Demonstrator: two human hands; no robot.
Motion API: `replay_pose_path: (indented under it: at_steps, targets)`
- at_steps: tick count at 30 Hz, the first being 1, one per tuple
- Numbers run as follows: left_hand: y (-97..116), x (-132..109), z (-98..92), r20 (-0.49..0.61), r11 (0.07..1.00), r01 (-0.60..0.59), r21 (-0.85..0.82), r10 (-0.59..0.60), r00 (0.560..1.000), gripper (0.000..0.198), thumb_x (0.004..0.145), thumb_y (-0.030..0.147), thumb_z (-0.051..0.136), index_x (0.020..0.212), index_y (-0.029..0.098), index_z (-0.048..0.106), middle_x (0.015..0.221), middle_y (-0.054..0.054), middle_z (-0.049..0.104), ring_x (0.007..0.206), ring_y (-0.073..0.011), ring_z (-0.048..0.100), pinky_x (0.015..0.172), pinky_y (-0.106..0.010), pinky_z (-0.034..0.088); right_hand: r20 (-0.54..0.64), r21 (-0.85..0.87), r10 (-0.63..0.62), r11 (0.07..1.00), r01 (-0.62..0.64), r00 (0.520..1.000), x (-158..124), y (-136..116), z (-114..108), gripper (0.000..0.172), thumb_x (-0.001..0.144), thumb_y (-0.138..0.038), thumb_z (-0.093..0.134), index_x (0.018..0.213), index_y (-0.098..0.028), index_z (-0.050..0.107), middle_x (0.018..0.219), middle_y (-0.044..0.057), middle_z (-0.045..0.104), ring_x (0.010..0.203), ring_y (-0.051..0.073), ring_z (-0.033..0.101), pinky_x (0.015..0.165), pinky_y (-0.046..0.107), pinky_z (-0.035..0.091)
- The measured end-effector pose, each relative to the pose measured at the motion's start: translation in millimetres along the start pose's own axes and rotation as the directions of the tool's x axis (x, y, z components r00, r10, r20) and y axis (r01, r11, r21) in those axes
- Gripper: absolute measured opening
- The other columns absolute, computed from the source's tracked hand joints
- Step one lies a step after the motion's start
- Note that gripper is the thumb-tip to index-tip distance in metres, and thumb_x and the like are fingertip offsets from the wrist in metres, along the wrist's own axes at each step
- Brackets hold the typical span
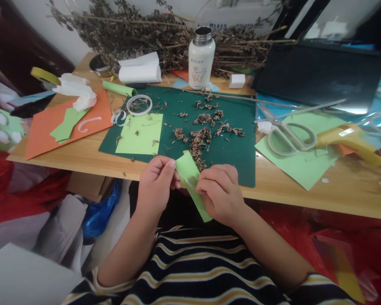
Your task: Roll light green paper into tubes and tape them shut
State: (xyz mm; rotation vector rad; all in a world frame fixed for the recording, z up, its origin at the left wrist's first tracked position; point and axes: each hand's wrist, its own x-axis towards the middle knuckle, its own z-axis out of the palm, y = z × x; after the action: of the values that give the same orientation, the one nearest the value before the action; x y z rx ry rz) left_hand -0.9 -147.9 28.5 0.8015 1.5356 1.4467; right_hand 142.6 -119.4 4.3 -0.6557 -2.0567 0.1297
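In the head view I hold a light green paper strip (188, 166) at the front edge of the table. My left hand (157, 182) pinches its left edge between thumb and fingers. Closed over its right side, my right hand (220, 192) has its fingertips on a thin translucent strip (189, 183) that looks like tape lying across the paper. Crumbled dried leaves (200, 142) lie just beyond my hands on a dark green cutting mat (238, 163). A yellow-green paper square (139, 142) and a white tape roll (139, 105) are to the left.
An uncapped white bottle (201, 61) stands behind the mat. Scissors (288, 135) and a yellow glue gun (355, 142) lie right, on green paper (307, 171). Orange paper (44, 135) lies left. Bundled dried branches (146, 31) and a black laptop-like panel (317, 76) line the back.
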Motion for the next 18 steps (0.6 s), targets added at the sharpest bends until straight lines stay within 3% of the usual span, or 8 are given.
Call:
replay_pose_path:
  at_steps: [3, 6, 8, 12, 16, 17, 18]
  targets:
    - [2.4, 3.2, -5.9, -0.078, 0.997, -0.041, -0.061, 0.036, 0.996, 0.015, 0.076, 0.025, 0.054, 0.065, 0.016, 0.049, 0.048, 0.006, 0.049, 0.037, -0.0037, 0.045, 0.037, -0.013, 0.036, 0.009, 0.062, 0.020, 0.998, -0.020, 1.000, -4.9, 1.9, -6.8, 0.013, 0.077, -0.007, 0.048, 0.074, -0.020, 0.048, 0.081, 0.003, 0.057, 0.080, 0.016, 0.051, 0.072, 0.033, 0.041]
    - [9.6, 4.4, -13.8, -0.148, 0.981, -0.182, -0.071, 0.170, 0.974, 0.015, 0.076, 0.026, 0.055, 0.066, 0.016, 0.050, 0.046, 0.007, 0.049, 0.037, -0.0045, 0.046, 0.038, -0.015, 0.037, -0.013, 0.165, 0.096, 0.982, -0.093, 0.995, -8.7, 14.4, -18.3, 0.010, 0.077, -0.010, 0.047, 0.079, -0.020, 0.048, 0.093, 0.007, 0.057, 0.087, 0.018, 0.054, 0.074, 0.036, 0.045]
    - [18.0, 3.1, -19.0, -0.207, 0.948, -0.317, -0.008, 0.308, 0.929, 0.014, 0.077, 0.027, 0.056, 0.069, 0.017, 0.051, 0.046, 0.007, 0.051, 0.037, -0.0051, 0.046, 0.038, -0.016, 0.038, -0.048, 0.258, 0.231, 0.943, -0.212, 0.972, -8.4, 28.9, -26.2, 0.009, 0.077, -0.012, 0.046, 0.079, -0.021, 0.046, 0.097, 0.008, 0.058, 0.086, 0.018, 0.056, 0.072, 0.036, 0.047]
    - [37.4, -1.7, -26.9, -0.264, 0.838, -0.509, 0.199, 0.546, 0.795, 0.011, 0.079, 0.026, 0.055, 0.074, 0.016, 0.055, 0.057, 0.003, 0.063, 0.039, -0.0068, 0.052, 0.041, -0.019, 0.042, -0.010, 0.474, 0.488, 0.771, -0.425, 0.873, 0.9, 59.7, -37.0, 0.013, 0.077, -0.017, 0.050, 0.087, -0.023, 0.043, 0.089, 0.005, 0.062, 0.075, 0.016, 0.059, 0.066, 0.034, 0.049]
    - [45.4, -3.3, -34.6, -0.238, 0.675, -0.579, 0.457, 0.720, 0.652, 0.016, 0.078, 0.028, 0.054, 0.069, 0.016, 0.059, 0.062, 0.000, 0.067, 0.047, -0.0090, 0.059, 0.048, -0.021, 0.047, 0.044, 0.442, 0.579, 0.719, -0.536, 0.814, 12.1, 75.5, -39.6, 0.011, 0.076, -0.017, 0.051, 0.086, -0.022, 0.049, 0.078, 0.002, 0.063, 0.063, 0.012, 0.057, 0.060, 0.029, 0.048]
    - [44.5, -3.0, -37.1, -0.228, 0.661, -0.555, 0.505, 0.723, 0.652, 0.016, 0.077, 0.028, 0.054, 0.070, 0.016, 0.060, 0.061, -0.001, 0.067, 0.050, -0.0101, 0.060, 0.050, -0.022, 0.048, 0.056, 0.408, 0.587, 0.725, -0.555, 0.808, 13.6, 76.8, -39.1, 0.009, 0.076, -0.017, 0.050, 0.083, -0.021, 0.053, 0.075, 0.001, 0.063, 0.060, 0.012, 0.056, 0.058, 0.028, 0.047]
    - [42.7, -2.4, -39.8, -0.212, 0.666, -0.518, 0.537, 0.701, 0.680, 0.015, 0.076, 0.028, 0.054, 0.071, 0.016, 0.061, 0.061, -0.001, 0.067, 0.052, -0.0111, 0.061, 0.053, -0.023, 0.049, 0.069, 0.373, 0.595, 0.729, -0.574, 0.801, 14.4, 77.6, -38.3, 0.008, 0.076, -0.018, 0.049, 0.081, -0.021, 0.056, 0.073, 0.001, 0.063, 0.058, 0.011, 0.055, 0.056, 0.027, 0.046]
